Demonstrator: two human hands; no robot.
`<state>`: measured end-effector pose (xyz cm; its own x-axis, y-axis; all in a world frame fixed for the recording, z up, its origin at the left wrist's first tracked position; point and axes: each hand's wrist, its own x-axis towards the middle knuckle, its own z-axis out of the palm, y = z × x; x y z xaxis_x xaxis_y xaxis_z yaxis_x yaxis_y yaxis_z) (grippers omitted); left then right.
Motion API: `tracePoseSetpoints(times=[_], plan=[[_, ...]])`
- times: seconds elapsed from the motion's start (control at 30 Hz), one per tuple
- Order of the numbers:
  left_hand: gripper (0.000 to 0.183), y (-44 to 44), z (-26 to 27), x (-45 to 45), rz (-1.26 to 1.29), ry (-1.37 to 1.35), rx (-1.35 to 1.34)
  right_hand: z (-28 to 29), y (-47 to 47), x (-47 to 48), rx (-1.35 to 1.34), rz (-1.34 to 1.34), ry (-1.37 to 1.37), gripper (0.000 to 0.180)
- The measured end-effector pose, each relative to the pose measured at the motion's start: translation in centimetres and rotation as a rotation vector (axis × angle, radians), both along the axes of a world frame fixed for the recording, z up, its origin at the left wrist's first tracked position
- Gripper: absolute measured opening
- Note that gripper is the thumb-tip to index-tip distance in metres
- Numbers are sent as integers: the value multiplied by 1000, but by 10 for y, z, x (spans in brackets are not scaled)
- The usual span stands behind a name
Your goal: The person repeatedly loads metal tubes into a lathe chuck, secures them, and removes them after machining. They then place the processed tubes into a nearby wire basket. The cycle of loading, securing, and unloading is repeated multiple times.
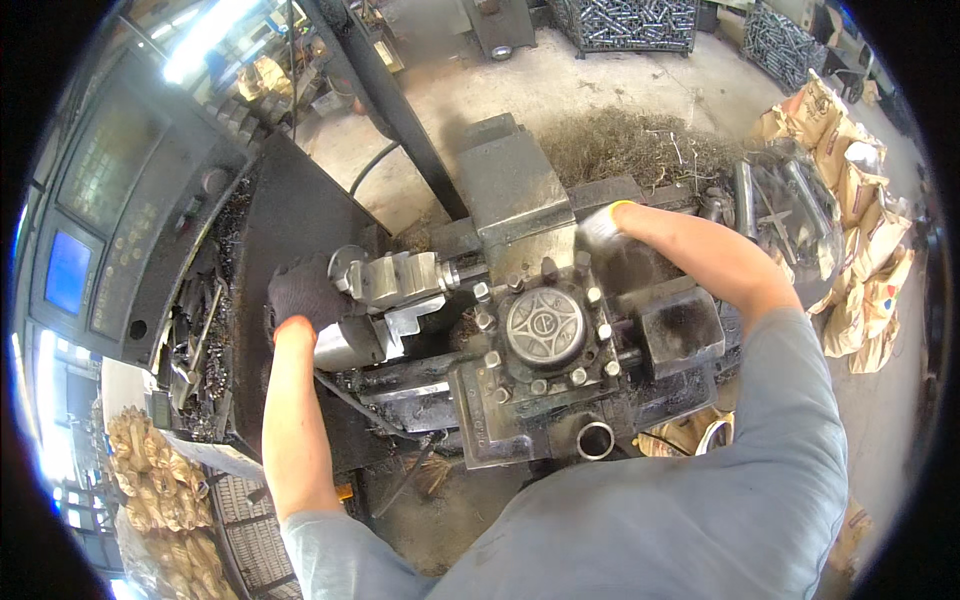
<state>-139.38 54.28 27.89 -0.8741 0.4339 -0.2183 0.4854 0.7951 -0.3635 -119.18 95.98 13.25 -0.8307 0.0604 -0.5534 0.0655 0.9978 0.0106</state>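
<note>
A lathe fills the middle of the head view. My left hand (307,291), in a dark grey glove, is at the spindle end, beside a metal crankshaft-like workpiece (397,279) that lies across the machine; its fingers are hard to make out, so its grip is unclear. My right hand (598,227), in a white glove with a yellow cuff, is blurred beside the tailstock-like grey block (517,187), on its right side; what it touches is hidden. Nearest my body sits the square tool post (546,327) with several bolts around its round cap.
A control panel with a blue screen (70,270) stands at the left. Metal chips and tools fill a tray (196,352) beside it. Metal shavings (630,146) are heaped behind the lathe. Paper sacks (862,225) line the right; wire bins (636,26) of metal parts stand at the back.
</note>
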Motion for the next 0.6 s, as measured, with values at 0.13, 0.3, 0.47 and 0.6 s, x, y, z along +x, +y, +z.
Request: tracePoseSetpoints(times=[0.13,0.3,0.47,0.6], plan=[[96,6,-1,20,-255,240,152,55,9,-35,241,-460,746,25],[79,11,-79,88,-736,392,606,82,-102,-88,-353,138,323,30],[81,43,-117,90,-755,273,826,54,-168,-121,-630,227,166,41],[72,46,-120,84,-754,394,808,44,-162,-107,-640,84,165,35]])
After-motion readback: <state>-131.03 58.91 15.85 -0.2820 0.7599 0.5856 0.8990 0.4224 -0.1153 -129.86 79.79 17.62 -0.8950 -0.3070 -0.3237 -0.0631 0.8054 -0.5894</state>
